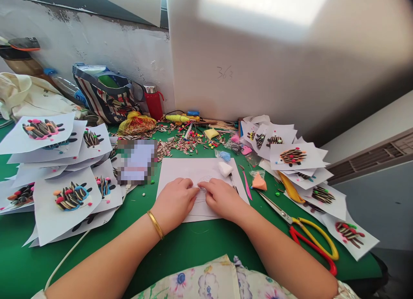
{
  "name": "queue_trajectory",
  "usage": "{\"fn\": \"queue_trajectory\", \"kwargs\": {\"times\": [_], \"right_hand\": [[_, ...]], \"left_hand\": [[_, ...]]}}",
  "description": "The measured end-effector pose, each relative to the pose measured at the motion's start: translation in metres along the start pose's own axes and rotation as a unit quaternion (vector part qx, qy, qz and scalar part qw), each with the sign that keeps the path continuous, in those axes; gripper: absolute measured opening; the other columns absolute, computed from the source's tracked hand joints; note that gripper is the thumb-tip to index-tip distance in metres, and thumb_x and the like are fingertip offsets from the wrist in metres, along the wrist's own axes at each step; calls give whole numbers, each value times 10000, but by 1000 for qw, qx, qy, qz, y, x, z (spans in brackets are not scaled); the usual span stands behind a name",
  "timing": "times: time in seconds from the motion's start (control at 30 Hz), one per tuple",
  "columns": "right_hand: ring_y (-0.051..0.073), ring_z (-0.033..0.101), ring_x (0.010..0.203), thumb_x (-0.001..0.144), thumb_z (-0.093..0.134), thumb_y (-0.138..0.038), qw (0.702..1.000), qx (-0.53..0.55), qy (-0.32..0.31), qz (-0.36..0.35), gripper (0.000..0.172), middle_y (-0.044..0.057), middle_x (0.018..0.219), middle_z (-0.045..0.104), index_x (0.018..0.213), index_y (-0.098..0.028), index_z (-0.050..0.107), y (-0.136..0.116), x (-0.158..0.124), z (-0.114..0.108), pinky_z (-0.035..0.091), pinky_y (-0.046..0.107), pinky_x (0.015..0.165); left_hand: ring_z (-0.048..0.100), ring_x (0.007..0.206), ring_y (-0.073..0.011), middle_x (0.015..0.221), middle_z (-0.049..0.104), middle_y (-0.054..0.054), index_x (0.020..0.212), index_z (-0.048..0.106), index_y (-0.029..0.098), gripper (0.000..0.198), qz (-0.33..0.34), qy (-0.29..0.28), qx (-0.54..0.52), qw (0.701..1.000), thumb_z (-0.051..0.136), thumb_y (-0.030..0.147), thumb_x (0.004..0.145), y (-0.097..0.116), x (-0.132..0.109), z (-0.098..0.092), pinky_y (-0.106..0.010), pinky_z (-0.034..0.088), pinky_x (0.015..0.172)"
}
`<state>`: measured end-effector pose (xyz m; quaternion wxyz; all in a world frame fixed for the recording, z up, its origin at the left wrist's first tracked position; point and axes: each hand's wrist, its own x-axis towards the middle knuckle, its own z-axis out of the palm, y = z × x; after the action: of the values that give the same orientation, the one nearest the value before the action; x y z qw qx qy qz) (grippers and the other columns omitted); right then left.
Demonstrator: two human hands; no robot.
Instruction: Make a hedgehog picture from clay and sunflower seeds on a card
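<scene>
White paper sheets (172,167) lie on the green table, with faint drawn lines near the fingertips. My left hand (177,201) rests on the left part of the sheets, its fingers curled together. From the right, my right hand (222,198) reaches the same spot, its fingers bent and the index tip close to my left fingertips. What either hand pinches, if anything, is too small to make out. A white lump of clay (225,169) sits at the sheets' upper right. Beside it is a thin tool (232,183), partly behind my right hand.
Stacks of cards with seed-and-clay figures stand at left (67,200) and right (288,156). Scissors (285,215), a pink tool (247,185) and orange clay (259,181) lie at right. Loose seeds (174,145), a blurred phone (138,161) and a red flask (154,104) are farther back.
</scene>
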<state>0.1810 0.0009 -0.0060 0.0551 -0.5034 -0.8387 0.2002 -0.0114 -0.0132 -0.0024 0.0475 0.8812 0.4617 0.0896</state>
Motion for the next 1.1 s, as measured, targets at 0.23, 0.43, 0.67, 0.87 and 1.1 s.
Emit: {"fn": "queue_trajectory", "kwargs": {"times": [0.23,0.43,0.67,0.87,1.1], "right_hand": [[179,548,972,938,415,-198,998,25,-43,-29,392,73,1052,603,1306,-223,549,2,-8,-14,385,267,824],[199,512,965,912,454,-208,997,-10,-61,-51,380,79,1067,558,1284,-212,534,-8,-19,-19,387,297,822],[223,501,1002,917,468,-244,996,-42,-60,-52,408,97,1100,552,1322,-202,494,-11,-19,-16,388,328,854],[241,499,1027,910,481,-264,994,-48,-69,-64,450,109,1123,550,1354,-188,474,-11,-21,-18,398,350,863],[237,500,1053,923,477,-296,994,-19,-82,-68,489,100,1154,543,1405,-225,432,-6,-20,-19,397,344,885]], "left_hand": [[585,951,-227,989,650,-83,1071,671,207,237,-14,0,-21,1000,485,205,925,-2,1,1,-378,477,875],[557,1003,-248,1045,622,-101,1081,656,192,231,-16,-4,-8,1000,523,181,892,1,0,3,-400,474,901],[554,1003,-245,1046,618,-98,1080,658,205,234,-19,-6,-13,1000,522,178,891,0,1,3,-401,474,903],[558,1013,-247,1061,630,-93,1066,671,193,222,-22,-12,-17,1000,543,198,885,-1,1,1,-402,473,915],[566,981,-245,1020,633,-86,1007,692,207,176,-36,-3,-37,999,594,234,863,-4,3,2,-402,479,888]]}}
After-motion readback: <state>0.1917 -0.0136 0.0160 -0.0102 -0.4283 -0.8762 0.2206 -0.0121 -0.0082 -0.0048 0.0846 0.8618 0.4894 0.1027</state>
